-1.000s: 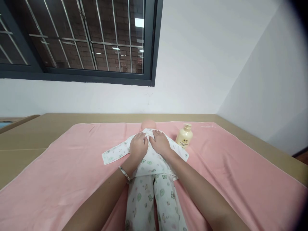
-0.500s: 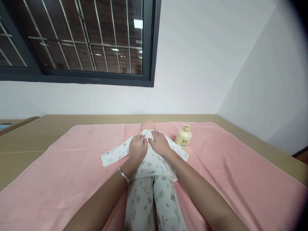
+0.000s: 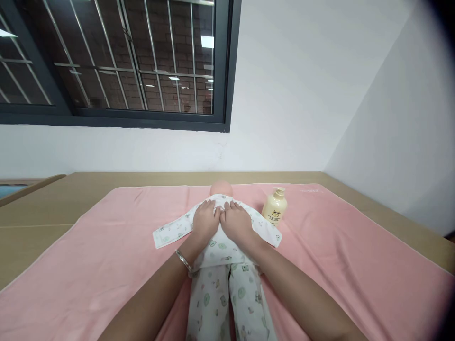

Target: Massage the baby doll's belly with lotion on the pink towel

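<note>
Drawn slightly back from the neckline since the earlier frame, the right hand (image 3: 237,221) now lies lower on the doll (image 3: 221,248), its fingers closer together and its thumb nearer the left hand (image 3: 206,220). That left hand, with a bracelet (image 3: 183,259) at the wrist, rests almost where it was.

Both sets of fingers lie loosely over the upper part of the printed top (image 3: 227,259), slightly bent, with no clenched grip visible.

The doll is stretched out on a pink blanket (image 3: 106,246) over the bench (image 3: 46,213), head (image 3: 221,187) away from the person and trousers (image 3: 245,303) toward them, sleeves spread to either side. A pump bottle (image 3: 275,208) stands just beyond the right sleeve; whether they touch is unclear.

Judging by looks, the doll should be fairly light, with a firm, smooth head and thin, soft clothing that may slide or bunch. Holding it would be surest around the trunk, with one hand supporting the head.
</note>
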The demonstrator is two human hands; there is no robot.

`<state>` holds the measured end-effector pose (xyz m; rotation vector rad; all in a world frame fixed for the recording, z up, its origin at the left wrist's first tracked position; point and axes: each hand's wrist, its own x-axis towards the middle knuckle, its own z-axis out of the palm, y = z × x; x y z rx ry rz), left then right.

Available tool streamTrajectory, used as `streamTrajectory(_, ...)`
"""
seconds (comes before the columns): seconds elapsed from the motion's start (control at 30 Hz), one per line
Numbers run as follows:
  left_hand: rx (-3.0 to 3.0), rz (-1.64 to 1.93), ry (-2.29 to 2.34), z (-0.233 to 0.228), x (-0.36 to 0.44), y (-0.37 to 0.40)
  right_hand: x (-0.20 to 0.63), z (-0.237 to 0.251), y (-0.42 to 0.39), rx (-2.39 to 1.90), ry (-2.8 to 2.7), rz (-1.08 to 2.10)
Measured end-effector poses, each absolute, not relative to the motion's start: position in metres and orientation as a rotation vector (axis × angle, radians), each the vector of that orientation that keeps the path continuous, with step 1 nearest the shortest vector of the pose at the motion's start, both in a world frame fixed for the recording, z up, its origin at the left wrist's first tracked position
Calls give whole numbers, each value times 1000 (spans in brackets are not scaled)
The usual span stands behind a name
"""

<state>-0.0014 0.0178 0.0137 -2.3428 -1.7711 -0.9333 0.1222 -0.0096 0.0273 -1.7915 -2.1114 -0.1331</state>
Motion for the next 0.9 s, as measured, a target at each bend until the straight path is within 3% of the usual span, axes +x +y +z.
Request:
streamTrajectory(0.27, -2195, -951, -1792, 10, 7, 5, 154, 27, 21, -1607, -2206, 147)
streamTrajectory(0.63, -2348, -947, -1845, 0, -6, 32, 108, 39, -35, -1868, -2220, -212)
streamTrajectory(0.9, -2166, -895, -1704, 9, 5, 6, 145, 28, 11, -1650, -2165, 109)
